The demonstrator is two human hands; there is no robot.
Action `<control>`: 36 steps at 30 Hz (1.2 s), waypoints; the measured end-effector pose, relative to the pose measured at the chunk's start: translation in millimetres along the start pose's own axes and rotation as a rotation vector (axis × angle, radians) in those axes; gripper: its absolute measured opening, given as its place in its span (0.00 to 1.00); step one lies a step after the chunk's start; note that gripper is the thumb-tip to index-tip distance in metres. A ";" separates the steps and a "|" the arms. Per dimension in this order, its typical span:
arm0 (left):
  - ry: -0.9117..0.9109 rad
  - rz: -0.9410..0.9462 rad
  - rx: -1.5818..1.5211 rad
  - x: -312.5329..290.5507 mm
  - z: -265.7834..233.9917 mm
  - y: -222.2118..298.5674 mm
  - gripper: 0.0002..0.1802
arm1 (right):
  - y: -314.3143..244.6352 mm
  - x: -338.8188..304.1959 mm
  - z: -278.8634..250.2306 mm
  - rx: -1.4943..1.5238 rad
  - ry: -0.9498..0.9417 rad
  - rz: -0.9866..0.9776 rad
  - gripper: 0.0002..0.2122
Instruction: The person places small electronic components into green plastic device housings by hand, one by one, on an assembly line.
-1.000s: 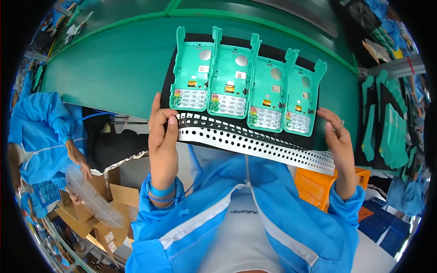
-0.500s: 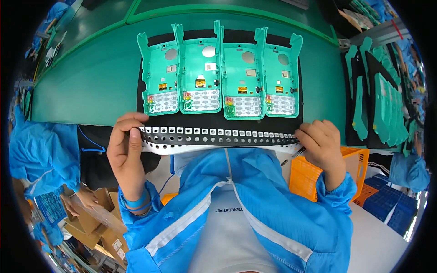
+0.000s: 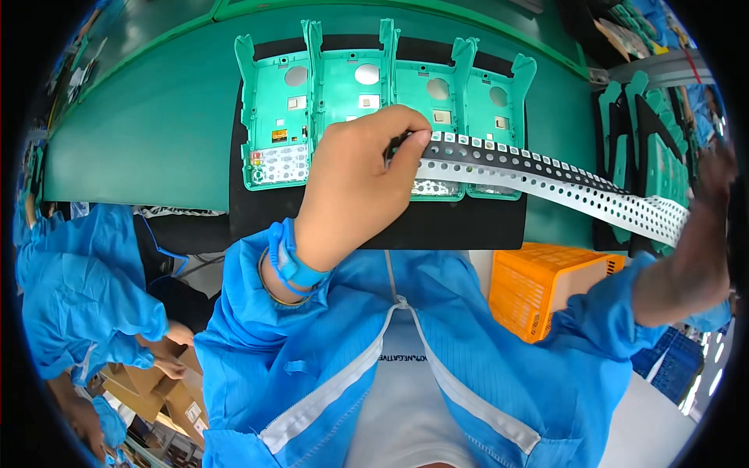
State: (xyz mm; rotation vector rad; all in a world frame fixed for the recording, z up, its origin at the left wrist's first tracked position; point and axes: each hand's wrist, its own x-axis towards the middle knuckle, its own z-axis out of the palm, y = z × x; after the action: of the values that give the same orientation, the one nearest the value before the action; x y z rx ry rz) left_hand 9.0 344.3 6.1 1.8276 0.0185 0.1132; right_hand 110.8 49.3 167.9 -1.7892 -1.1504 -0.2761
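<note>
A perforated strip [image 3: 538,183], white with a black band, stretches taut above the lower parts of the 2 rightmost green housings [image 3: 421,101]. The left hand [image 3: 367,168] pinches its near end between thumb and index finger. The right hand [image 3: 714,175] is raised and blurred at the far right; the strip's other end runs to that forearm, and whether those fingers grip anything I cannot tell.

Dark lettering crosses the light shirt [image 3: 406,405] under the blue jacket [image 3: 484,343]. A pale label on the cardboard boxes [image 3: 183,405] is too small to read.

The 4 housings lie side by side on a black mat [image 3: 452,226], itself on a green workbench [image 3: 140,148]. The left hand blocks the lower part of the second housing from the left; the leftmost shows its clear keypad. A blue wristband [image 3: 300,269] circles the left wrist. More green housings [image 3: 663,168] stand with black sheets at the right, partly behind the strip's end. At the left, a co-worker's hands [image 3: 170,366] are above the boxes.

An orange crate [image 3: 515,288] sits below the workbench edge, and a blue crate [image 3: 663,363] is farther right. What the boxes and crates contain I cannot make out.
</note>
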 end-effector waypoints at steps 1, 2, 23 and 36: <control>-0.009 0.018 0.044 2.3 5.4 1.6 0.05 | -4.6 -10.1 21.2 -0.142 0.117 0.206 0.16; -0.024 0.039 0.082 5.0 9.0 3.1 0.04 | 5.7 -2.4 41.2 -0.092 -0.202 0.273 0.26; -0.208 -0.251 -0.177 12.0 -23.3 -3.0 0.09 | 66.4 -3.2 172.1 0.546 -0.164 0.810 0.11; -0.197 -0.159 -0.204 10.0 -22.3 -8.5 0.06 | 64.1 -10.8 176.2 0.464 -0.160 0.713 0.11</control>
State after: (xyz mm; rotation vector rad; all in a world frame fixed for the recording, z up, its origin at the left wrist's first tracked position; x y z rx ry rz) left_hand 17.4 368.7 4.3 1.6194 0.0124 -0.1718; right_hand 106.1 178.9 31.9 -1.6892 -0.5496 0.5221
